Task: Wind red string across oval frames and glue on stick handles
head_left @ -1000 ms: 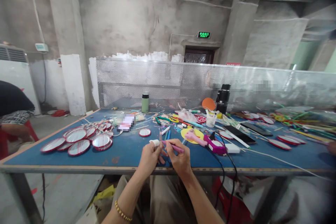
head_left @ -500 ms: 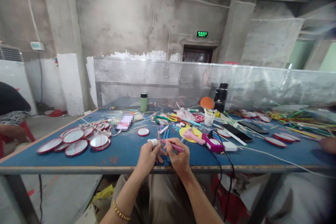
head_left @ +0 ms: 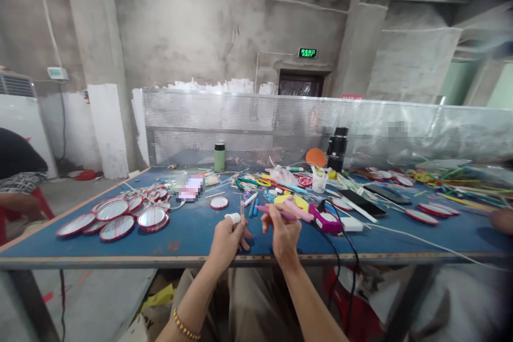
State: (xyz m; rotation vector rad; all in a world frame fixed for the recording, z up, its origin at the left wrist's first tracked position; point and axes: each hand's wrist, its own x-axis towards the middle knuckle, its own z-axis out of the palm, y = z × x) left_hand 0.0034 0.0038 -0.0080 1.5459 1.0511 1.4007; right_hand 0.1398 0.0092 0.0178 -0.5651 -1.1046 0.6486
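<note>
My left hand (head_left: 228,241) is closed around a thin, light-brown flat stick (head_left: 242,207) that points upward. A white wrap (head_left: 232,218) covers one of its digits. To its right, my right hand (head_left: 285,235) grips a pink pen-like tool (head_left: 262,209), its tip pointing left, apart from the stick. Just beyond the hands lie blue pens (head_left: 253,206) and a small round mirror (head_left: 218,202) with a red rim. Right of my right hand, a pink and purple device (head_left: 326,220) with black cords rests by a yellow disc (head_left: 301,203).
Several red-rimmed round mirrors (head_left: 116,228) are piled on the left of the blue table (head_left: 180,243). A phone (head_left: 191,188), green bottle (head_left: 219,157) and black flask (head_left: 337,149) stand or lie farther back. Another person's hand (head_left: 502,221) shows at the right edge.
My right hand has moved right and slightly up with the pink tool, away from the stick. My left hand stays almost in place, still holding the stick.
</note>
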